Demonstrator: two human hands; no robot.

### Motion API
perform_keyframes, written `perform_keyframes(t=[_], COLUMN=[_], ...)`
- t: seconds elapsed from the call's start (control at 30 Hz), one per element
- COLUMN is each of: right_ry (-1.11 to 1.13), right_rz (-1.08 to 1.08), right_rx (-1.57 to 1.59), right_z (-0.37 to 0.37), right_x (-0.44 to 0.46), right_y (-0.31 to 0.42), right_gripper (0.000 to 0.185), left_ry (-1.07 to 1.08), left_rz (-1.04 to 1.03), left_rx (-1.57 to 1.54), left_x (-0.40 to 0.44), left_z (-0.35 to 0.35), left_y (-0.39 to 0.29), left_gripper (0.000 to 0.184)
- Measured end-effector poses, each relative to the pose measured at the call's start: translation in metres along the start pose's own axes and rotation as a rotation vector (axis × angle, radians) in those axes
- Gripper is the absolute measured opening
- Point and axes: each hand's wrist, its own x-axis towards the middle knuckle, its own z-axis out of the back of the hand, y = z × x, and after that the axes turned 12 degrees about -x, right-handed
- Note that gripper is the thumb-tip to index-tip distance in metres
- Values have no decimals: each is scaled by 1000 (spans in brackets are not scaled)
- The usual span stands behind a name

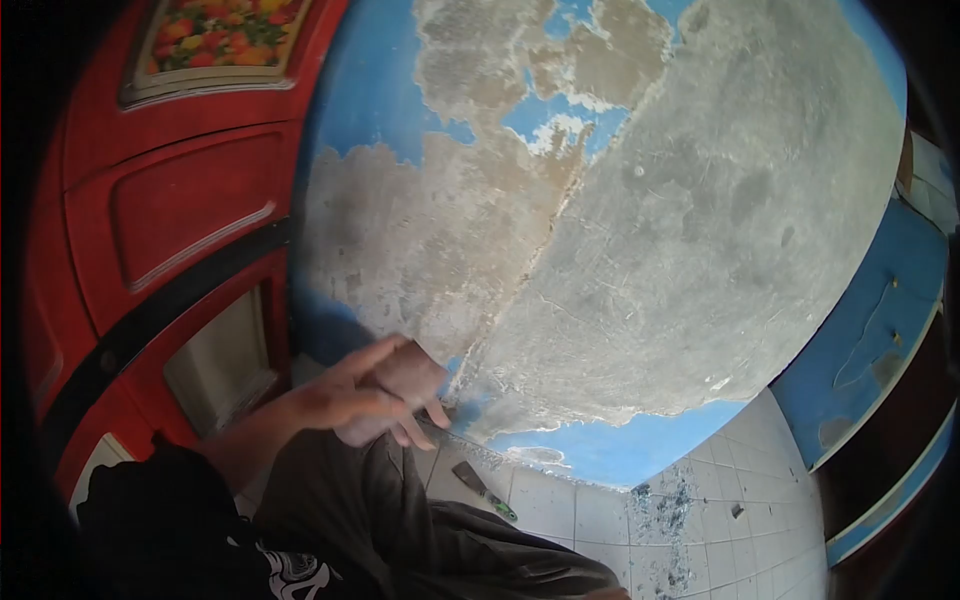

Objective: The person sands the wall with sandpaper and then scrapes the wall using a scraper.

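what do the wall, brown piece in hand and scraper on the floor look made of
Wall: probably plaster or cement; matt, scratched grey shows between blue paint patches.
Brown piece: perhaps sandpaper; flat and matt, but too blurred to be sure.
Scraper: blade likely metal, flat and dark grey; handle perhaps plastic, partly green.

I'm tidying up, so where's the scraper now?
In the head view, the scraper lies low at centre, on the floor between the trousers and wall, left of the paint flakes.

One left hand (360, 405), one brown piece (408, 374), one scraper (483, 489), one flower picture (222, 35), one red cabinet (195, 200)
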Motion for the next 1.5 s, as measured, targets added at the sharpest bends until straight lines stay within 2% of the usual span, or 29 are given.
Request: perform_keyframes(t=[0.03, 0.07, 0.1, 0.13, 0.2, 0.27, 0.33, 0.37, 0.4, 0.47, 0.5, 0.53, 0.57, 0.6, 0.67, 0.7, 0.73, 0.77, 0.8, 0.83, 0.9, 0.93, 0.97, 1.03, 1.07, 1.2, 1.27, 1.37, 1.5], right_ry=[49, 67, 179, 208, 266, 311, 309, 431, 654, 1188, 1236, 1280, 1487, 1451, 1396, 1379, 1377, 1430, 1485, 1493, 1289, 1297, 1274, 1252, 1281, 1322, 1306, 1305, 1320], right_rz=[-1, -40, -234, -291, -295, -270, -218, -189, -136, -198, -281, -368, -713, -760, -827, -838, -854, -876, -893, -905, -891, -903, -875, -856, -874, -885, -883, -899, -975], right_rx=[-8, 2, -75, -57, 17, 295, 561, 667, 765, 684, 717, 747, 511, 294, -207, -497, -486, -634, -785, -771, -583, -574, -551, -526, -517, -565, -541, -526, -574], right_z=[-9, -27, -32, -44, -52, -55, -61, -57, -55, -48, -60, -73, -82, -92, -95, -93, -92, -92, -93, -97, -107, -111, -115, -116, -116, -121, -118, -110, -104], right_x=[4, 22, 15, 23, 29, 38, 50, 58, 66, 83, 70, 56, 48, 23, -36, -55, -49, -41, -36, -39, -45, -47, -47, -49, -50, -55, -55, -70, -72], right_y=[-10, -10, -22, -23, -37, -52, -72, -88, -113, -142, -159, -178, -192, -216, -265, -278, -276, -274, -271, -276, -283, -280, -277, -276, -277, -284, -284, -291, -294], right_gripper=[18, 14, 12, 16, 13, 12, 13, 20, 31, 40, 43, 46, 50, 54, 59, 60, 60, 59, 58, 58, 52, 52, 52, 52, 52, 53, 53, 53, 53], left_ry=[90, 124, 122, 222, 316, 439, 468, 473, 491, 545, 548, 622, 694, 714, 786, 803, 758, 713, 660, 667, 442, 493, 499, 674, 654, 654, 633, 553, 597], left_rz=[-46, -32, -33, -289, -530, -319, -333, -332, -308, -468, -464, -630, -812, -833, -1001, -990, -1007, -1020, -923, -907, -1065, -920, -909, -612, -614, -614, -688, -653, -608], left_rx=[-27, 171, 172, 576, 973, 734, 767, 809, 811, 1031, 1023, 1251, 1478, 1465, 1479, 1464, 1469, 1475, 1367, 1361, 1790, 1881, 1873, 1927, 2024, 2020, 2327, 2402, 2188], left_x=[9, 19, 37, 60, 88, 113, 147, 162, 183, 232, 255, 283, 307, 328, 358, 361, 360, 359, 361, 361, 358, 354, 355, 353, 363, 389, 404, 407, 396], left_z=[-7, -15, -16, -11, -5, -4, -9, -9, -8, 1, 17, 31, 36, 35, 35, 28, 19, 12, 14, 18, 25, 32, 37, 35, 37, -10, -28, -38, -13], left_y=[4, 11, 25, 43, 67, 87, 113, 124, 136, 169, 190, 210, 224, 226, 228, 224, 217, 212, 221, 229, 240, 241, 242, 233, 247, 257, 275, 287, 278], left_gripper=[43, 45, 45, 50, 56, 50, 47, 43, 43, 37, 37, 35, 34, 34, 29, 29, 29, 28, 32, 32, 38, 59, 59, 83, 95, 92, 89, 86, 84])
